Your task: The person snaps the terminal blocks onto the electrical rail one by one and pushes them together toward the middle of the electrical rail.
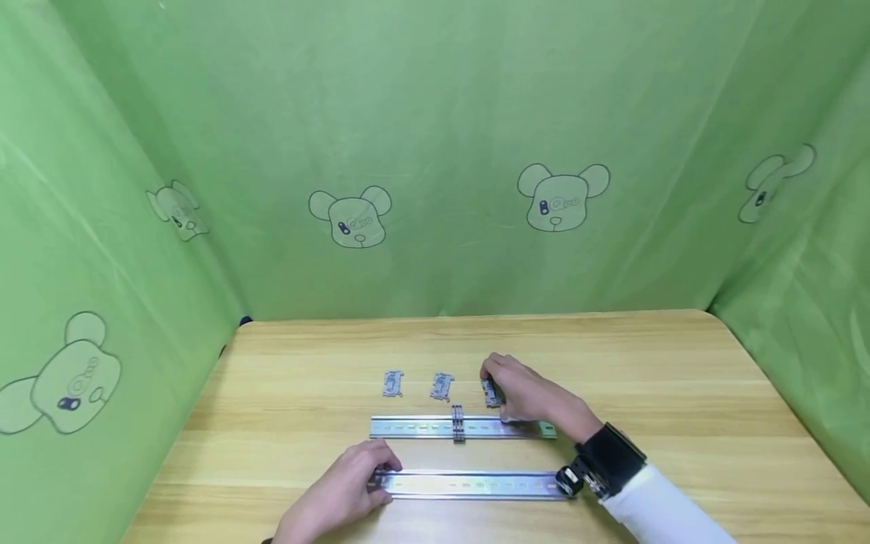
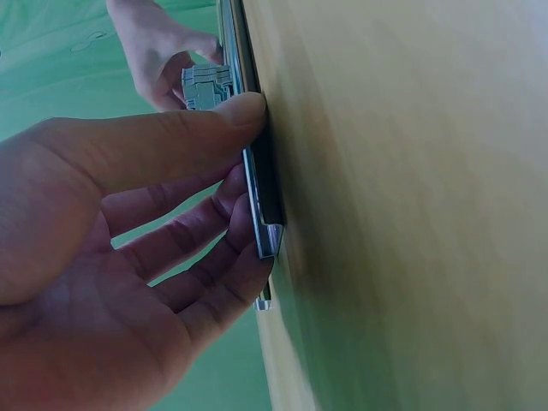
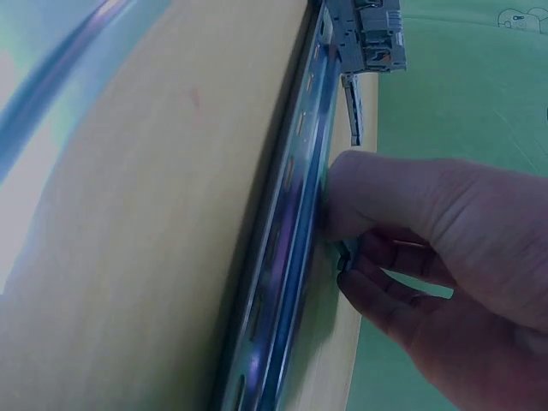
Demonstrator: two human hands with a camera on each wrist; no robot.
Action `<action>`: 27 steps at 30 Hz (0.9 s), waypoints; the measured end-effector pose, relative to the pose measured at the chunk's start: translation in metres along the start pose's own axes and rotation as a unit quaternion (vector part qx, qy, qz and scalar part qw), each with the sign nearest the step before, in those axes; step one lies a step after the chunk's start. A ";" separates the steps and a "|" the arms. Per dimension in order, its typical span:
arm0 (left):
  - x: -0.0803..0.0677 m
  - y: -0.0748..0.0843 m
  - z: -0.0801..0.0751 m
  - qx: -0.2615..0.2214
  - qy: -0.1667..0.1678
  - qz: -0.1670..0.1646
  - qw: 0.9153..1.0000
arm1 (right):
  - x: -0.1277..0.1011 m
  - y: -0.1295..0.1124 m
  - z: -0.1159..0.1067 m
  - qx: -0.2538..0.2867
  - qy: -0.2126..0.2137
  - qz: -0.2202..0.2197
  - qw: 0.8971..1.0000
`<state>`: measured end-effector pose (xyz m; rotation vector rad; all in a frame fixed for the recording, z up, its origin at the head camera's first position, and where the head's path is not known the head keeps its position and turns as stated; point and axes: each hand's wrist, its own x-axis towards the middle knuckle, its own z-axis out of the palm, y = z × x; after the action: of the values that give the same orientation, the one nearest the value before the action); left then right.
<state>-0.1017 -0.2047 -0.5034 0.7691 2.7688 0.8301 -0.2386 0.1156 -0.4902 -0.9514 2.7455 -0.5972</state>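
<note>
My left hand (image 1: 343, 483) grips the left end of the near slotted metal DIN rail (image 1: 476, 485), thumb on one long edge and fingers on the other. Beyond the far DIN rail (image 1: 414, 428), my right hand (image 1: 526, 393) pinches a grey terminal block (image 1: 490, 394), which it partly covers. In the right wrist view only a sliver of that terminal block (image 3: 344, 257) shows between thumb and fingers. Several thin terminal blocks (image 1: 458, 425) sit side by side across the far rail, near its middle.
Two loose grey terminal blocks, one at left (image 1: 393, 383) and one nearer the middle (image 1: 442, 386), lie flat behind the far rail. Green cloth (image 1: 448, 272) printed with bear heads walls in the wooden table (image 1: 646, 355). A wrist camera (image 1: 569, 480) overlaps the near rail's right end.
</note>
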 end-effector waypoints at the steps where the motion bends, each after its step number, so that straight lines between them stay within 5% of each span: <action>1: 0.000 0.000 0.000 -0.001 0.000 -0.001 1.000 | 0.000 0.000 0.000 0.001 -0.001 0.002 1.000; 12: 0.002 0.004 0.003 -0.006 -0.003 0.001 1.000 | -0.019 0.013 -0.001 0.065 0.032 -0.002 0.997; 27: 0.001 0.002 -0.002 -0.016 -0.006 -0.008 1.000 | -0.114 0.034 -0.012 0.126 0.130 -0.029 0.983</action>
<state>-0.1021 -0.2037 -0.5007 0.7419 2.7406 0.8628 -0.1721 0.2148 -0.4899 -0.9549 2.7743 -1.1221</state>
